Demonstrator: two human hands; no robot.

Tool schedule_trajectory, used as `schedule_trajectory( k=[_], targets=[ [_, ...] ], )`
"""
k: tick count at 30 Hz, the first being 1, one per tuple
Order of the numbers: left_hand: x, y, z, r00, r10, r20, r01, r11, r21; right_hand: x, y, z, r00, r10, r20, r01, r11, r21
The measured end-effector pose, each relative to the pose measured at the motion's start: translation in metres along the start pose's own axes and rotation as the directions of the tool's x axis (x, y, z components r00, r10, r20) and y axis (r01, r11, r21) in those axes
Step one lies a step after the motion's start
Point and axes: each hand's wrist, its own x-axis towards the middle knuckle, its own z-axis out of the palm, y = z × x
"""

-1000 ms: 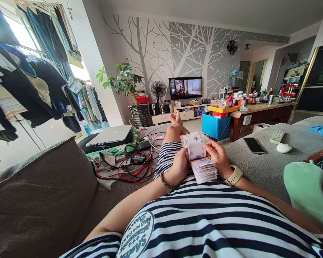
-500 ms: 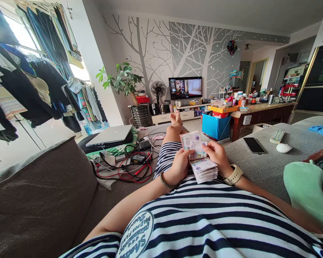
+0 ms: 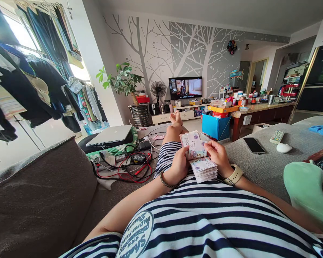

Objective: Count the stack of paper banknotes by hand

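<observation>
A stack of banknotes (image 3: 195,140) is bent over my left hand (image 3: 179,165), its upper part standing up and a thick lower fold of notes (image 3: 204,171) hanging toward my lap. A figure 5 shows on the notes. The left fingers are wrapped round the stack, with the thumb on its front at the left edge. My right hand (image 3: 217,154) pinches the right edge of the upper notes between thumb and fingers. How many notes it grips is hidden. Both hands are above my striped clothing (image 3: 199,204).
Left on the grey sofa lie tangled cables (image 3: 136,157) and a silver laptop (image 3: 110,135). To the right are a phone (image 3: 254,145), a remote control (image 3: 277,136), a white mouse-shaped object (image 3: 284,148) and a green cushion (image 3: 303,186). A blue box (image 3: 215,127) stands beyond the sofa.
My left thumb has drawn back from the middle of the upper notes to their left edge. My right hand stays at their right edge, nearly unmoved.
</observation>
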Motion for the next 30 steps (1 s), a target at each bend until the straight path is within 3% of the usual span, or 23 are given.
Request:
schedule_trajectory(
  k=[23,30],
  targets=[
    [0.004,-0.006,-0.011,0.998,0.025,0.062,-0.028,0.998,0.051,-0.006,0.001,0.002,1.0,0.019,0.007,-0.019,1.0,-0.024],
    [-0.003,-0.004,-0.008,0.999,0.024,0.03,-0.025,0.998,0.052,-0.005,-0.002,0.004,1.0,0.006,0.007,-0.006,1.0,-0.012]
  ],
)
